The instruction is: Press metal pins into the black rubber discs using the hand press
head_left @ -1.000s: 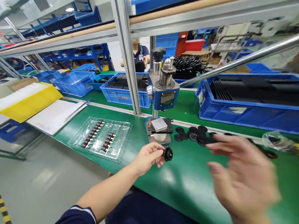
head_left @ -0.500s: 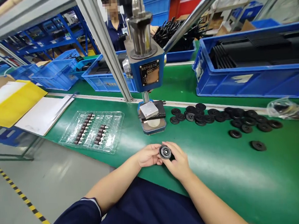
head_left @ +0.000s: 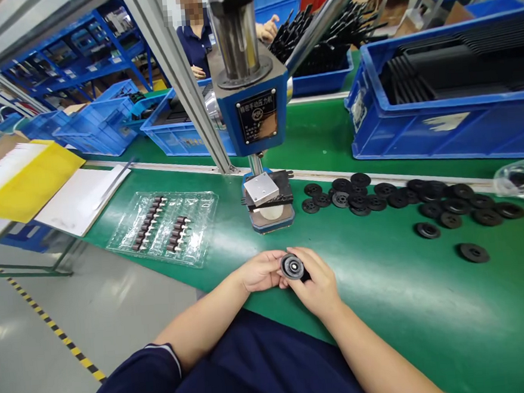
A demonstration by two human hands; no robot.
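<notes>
The black wheel (head_left: 292,267) (ringed) sits between fingers (head_left: 310,260).

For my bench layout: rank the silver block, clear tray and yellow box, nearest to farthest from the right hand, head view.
From the right hand:
1. Silver block: left, at the blue press.
2. Clear tray: farther left.
3. Yellow box: far left, beyond the tray.

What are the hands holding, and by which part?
Left hand and right hand hold a round, black, plastic-looking wheel at opposite sides of its rim; the grip behind is hidden.
</notes>
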